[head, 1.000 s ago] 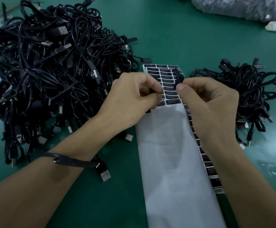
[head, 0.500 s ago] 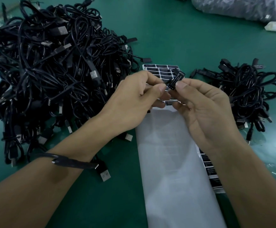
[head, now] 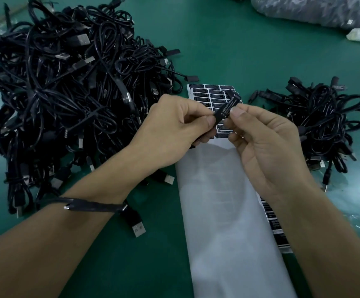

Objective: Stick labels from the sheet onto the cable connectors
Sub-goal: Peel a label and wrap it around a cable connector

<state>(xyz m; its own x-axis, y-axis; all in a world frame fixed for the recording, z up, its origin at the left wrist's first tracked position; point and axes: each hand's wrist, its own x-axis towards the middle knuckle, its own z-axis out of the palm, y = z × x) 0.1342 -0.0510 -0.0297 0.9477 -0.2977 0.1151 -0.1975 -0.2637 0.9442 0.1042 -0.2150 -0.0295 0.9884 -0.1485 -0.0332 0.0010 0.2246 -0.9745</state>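
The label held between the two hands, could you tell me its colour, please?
The label is black with white lettering; the head view shows it.

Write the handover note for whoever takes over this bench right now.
Left hand: pinches the lower end of the connector.
Right hand: pinches the same connector. The printed label faces up; I cannot tell how firmly it is stuck.
Label sheet: lies beneath both hands, and its near part is bare backing.
Done: the smaller cable pile on the right appears to be labelled.
Left: press this label down, set the cable on the right, then work through the large cable pile on the left.
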